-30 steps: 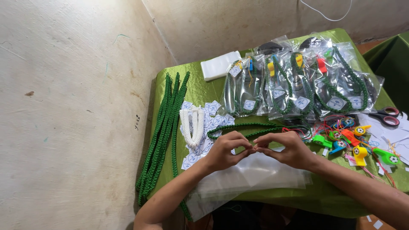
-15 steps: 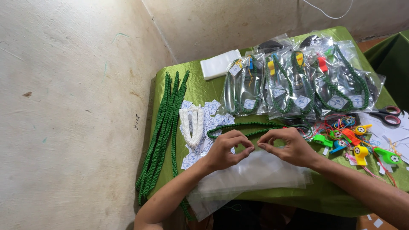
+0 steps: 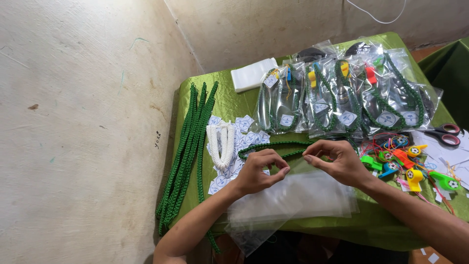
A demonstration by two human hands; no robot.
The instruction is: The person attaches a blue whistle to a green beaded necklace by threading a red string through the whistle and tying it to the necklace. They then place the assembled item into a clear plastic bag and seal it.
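The left hand [image 3: 259, 171] and the right hand [image 3: 337, 161] are held close together over the tabletop [image 3: 229, 105], fingers curled and pinched narrow at the mouth of a clear plastic bag [image 3: 298, 195], the top one of a loose stack lying at the near edge. Whether a film edge is actually gripped between the fingertips cannot be told, since the plastic is transparent there. A green beaded cord [image 3: 273, 146] lies just beyond the hands, touching or nearly touching the bag mouth. For the opening step to be done well, the two layers of film should be separated at one corner by thumb and forefinger of each hand, and only the top bag should be lifted, so that the stack beneath is not dragged along. The mouth should be held wide enough for the cord to be fed in without snagging. The cord is best gathered into a loop first, as in the filled bags [image 3: 342, 93] set out at the far side. The small printed cards [image 3: 244, 124] and the coloured whistles [image 3: 415, 168] are within reach on either side and should be left undisturbed
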